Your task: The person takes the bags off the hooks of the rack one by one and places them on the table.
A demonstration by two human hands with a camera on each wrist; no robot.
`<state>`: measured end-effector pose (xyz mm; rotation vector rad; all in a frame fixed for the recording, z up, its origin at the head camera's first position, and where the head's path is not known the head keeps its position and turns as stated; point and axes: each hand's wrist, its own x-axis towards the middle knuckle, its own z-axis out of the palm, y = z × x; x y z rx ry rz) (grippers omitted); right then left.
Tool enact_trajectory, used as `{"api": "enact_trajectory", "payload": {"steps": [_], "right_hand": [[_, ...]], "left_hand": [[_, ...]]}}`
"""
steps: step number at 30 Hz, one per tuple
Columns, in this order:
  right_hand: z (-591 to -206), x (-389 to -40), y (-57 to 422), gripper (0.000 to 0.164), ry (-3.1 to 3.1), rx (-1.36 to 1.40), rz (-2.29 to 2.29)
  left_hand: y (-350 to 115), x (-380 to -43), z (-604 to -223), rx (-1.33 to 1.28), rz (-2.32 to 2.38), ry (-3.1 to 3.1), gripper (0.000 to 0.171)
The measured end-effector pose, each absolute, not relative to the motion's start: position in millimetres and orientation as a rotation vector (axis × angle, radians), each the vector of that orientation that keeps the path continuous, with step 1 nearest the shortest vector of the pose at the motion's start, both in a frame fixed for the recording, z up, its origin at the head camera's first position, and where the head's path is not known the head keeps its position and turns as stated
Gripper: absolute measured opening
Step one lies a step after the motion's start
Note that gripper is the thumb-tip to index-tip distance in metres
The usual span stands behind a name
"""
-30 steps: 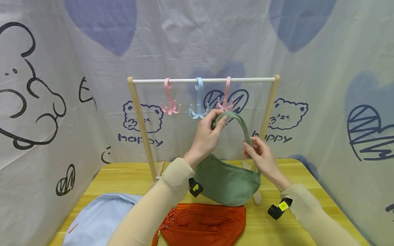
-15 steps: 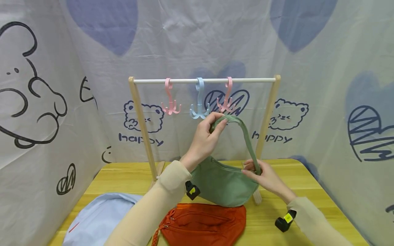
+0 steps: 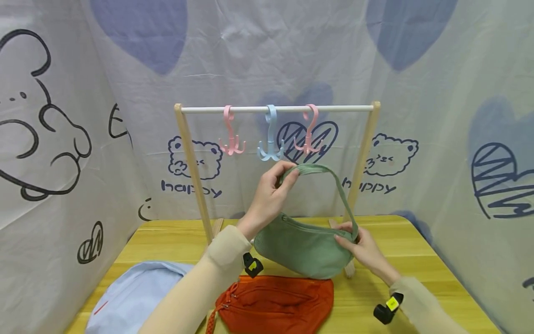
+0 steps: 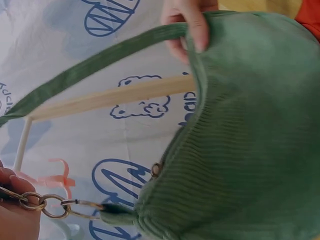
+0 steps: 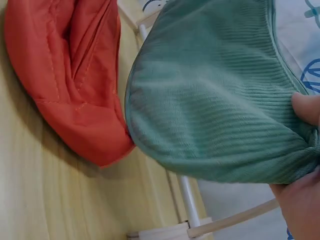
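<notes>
A green corduroy shoulder bag (image 3: 308, 250) hangs tilted between my two hands, above the table's back half. My left hand (image 3: 267, 195) pinches the top of its strap (image 3: 340, 185), just below the hooks. With the thumb in front, my right hand (image 3: 363, 246) grips the bag's upper right corner where the strap joins. In the left wrist view, metal chain rings (image 4: 55, 205) link the strap to the bag's other end. The ribbed cloth (image 5: 200, 95) fills much of the right wrist view, with the right thumb pressing its edge.
Behind the bag stands a wooden rack with a white rod (image 3: 342, 109). From it hang a pink hook (image 3: 231, 139), a blue hook (image 3: 270, 139) and another pink hook (image 3: 308, 134). An orange bag (image 3: 279, 301) and a light blue bag (image 3: 137, 292) lie in front.
My right hand has slid down the strap to the bag's corner. My left hand has lowered slightly and moved left with the strap top. The right pink hook has turned a little.
</notes>
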<state>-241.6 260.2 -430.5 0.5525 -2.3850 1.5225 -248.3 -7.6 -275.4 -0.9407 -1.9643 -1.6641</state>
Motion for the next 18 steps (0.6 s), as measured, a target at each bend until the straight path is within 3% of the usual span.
{"api": "enact_trajectory", "payload": {"steps": [18], "right_hand": [[-410, -237, 282, 0.023, -2.245, 0.442, 1.575]], "left_hand": [[-38, -242, -323, -1.229, -1.232, -2.16, 0.017]]}}
